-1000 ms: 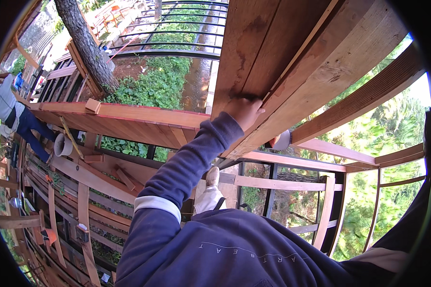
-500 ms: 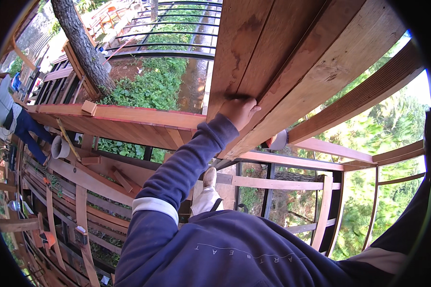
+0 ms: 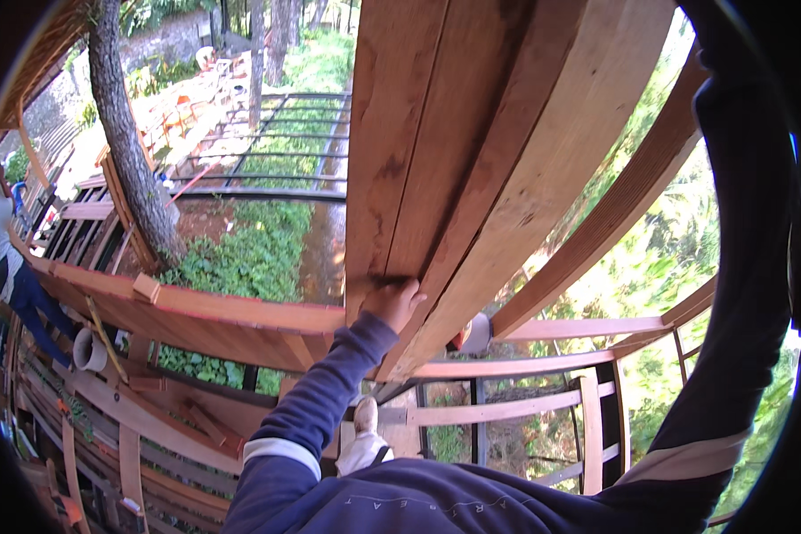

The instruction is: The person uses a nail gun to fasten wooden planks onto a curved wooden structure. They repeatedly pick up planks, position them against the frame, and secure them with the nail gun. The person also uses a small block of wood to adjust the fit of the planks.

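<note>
Timber planking (image 3: 443,160) rises toward twelve o'clock; the left hand (image 3: 392,305) curls against its near end, probably for steadiness, though whether clamped I cannot tell.

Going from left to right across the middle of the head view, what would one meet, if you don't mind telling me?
Co-worker in a grey shirt → tree trunk → left hand → curved wooden beam → raised right sleeve.
</note>
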